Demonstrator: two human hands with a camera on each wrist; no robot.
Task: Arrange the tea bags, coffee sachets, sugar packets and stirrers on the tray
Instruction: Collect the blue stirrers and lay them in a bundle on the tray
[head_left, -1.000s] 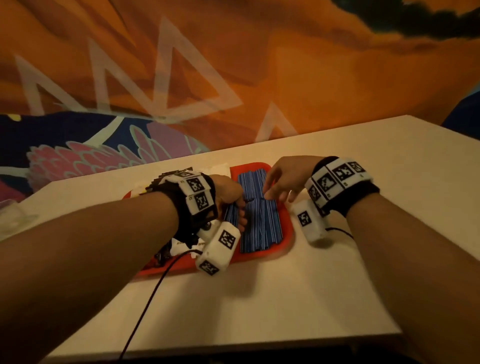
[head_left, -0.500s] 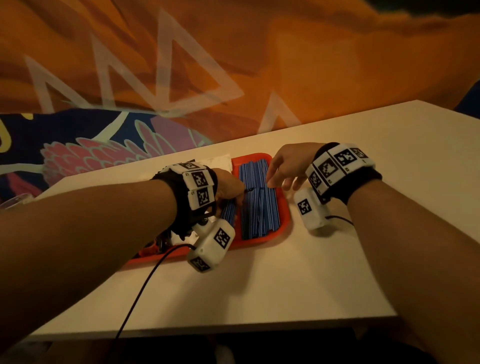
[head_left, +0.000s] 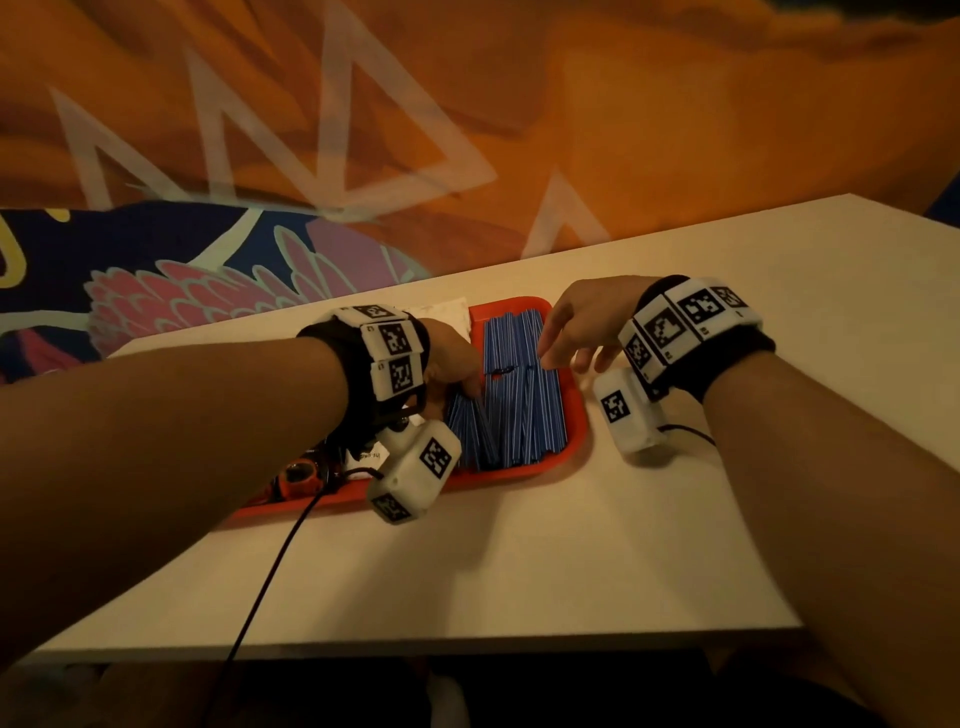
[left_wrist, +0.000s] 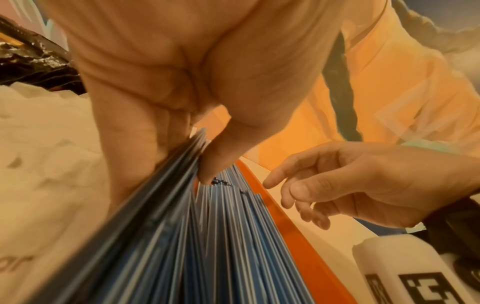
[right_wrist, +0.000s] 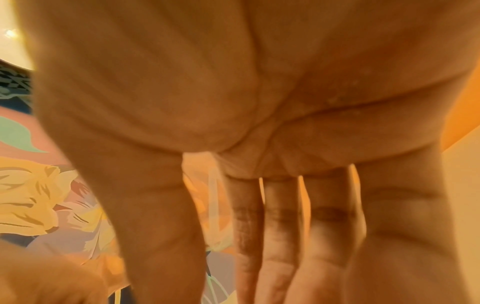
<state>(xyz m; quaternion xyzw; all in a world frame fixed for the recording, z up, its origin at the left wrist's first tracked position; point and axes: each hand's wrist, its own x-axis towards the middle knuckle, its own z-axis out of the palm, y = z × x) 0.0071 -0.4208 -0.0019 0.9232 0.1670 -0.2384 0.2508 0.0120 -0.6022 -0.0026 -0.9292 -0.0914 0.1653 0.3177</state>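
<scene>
On the red plastic tray (head_left: 574, 441), the left hand (head_left: 449, 364) pinches a sheaf of blue striped paper sachets (left_wrist: 161, 205), while the right hand (head_left: 587, 322) hovers with relaxed fingers beside the laid row (head_left: 524, 410). Next, probably, the held sheaf gets squared against that row.

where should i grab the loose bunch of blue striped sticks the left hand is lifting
Pinch the blue striped sticks near their raised far ends, as the left hand does, from above. They fan from there while their near ends rest in the red tray. The right hand hovers nearby.
</scene>
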